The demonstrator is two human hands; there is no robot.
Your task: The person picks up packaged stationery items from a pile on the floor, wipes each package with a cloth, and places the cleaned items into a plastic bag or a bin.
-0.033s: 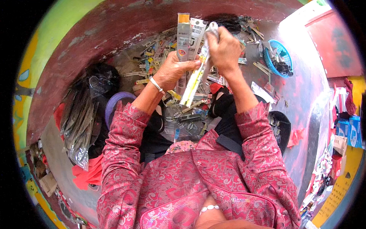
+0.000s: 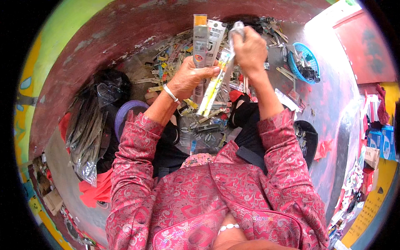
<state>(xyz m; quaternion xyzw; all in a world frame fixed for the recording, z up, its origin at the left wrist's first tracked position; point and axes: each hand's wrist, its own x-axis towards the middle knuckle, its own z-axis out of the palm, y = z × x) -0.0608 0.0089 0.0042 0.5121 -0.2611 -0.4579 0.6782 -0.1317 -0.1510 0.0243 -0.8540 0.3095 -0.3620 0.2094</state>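
Note:
My left hand (image 2: 187,80) is closed round several long, narrow packets, its thumb pressed across the front. One is a grey-and-clear sleeve with an orange top (image 2: 200,35). Beside it stands a white printed packet (image 2: 215,35). Under the thumb slants a slim packet with yellow stripes or sticks (image 2: 211,92), its lower end toward me. My right hand (image 2: 251,52) grips a crumpled, whitish-grey plastic strip (image 2: 236,28) alongside that yellow packet's upper end. Whether the strip is joined to it I cannot tell.
Slim packets and plastic scraps (image 2: 168,60) litter the floor ahead and between my legs. A blue basket (image 2: 303,52) with dark pieces stands at the right. Long clear sleeves (image 2: 85,133) lie over a black bag (image 2: 110,85) at the left. A curved maroon wall (image 2: 121,29) bounds the far side.
My right hand has shifted a little to the right with the plastic strip, and more of the yellow packet's upper part shows. My left hand stays in place.

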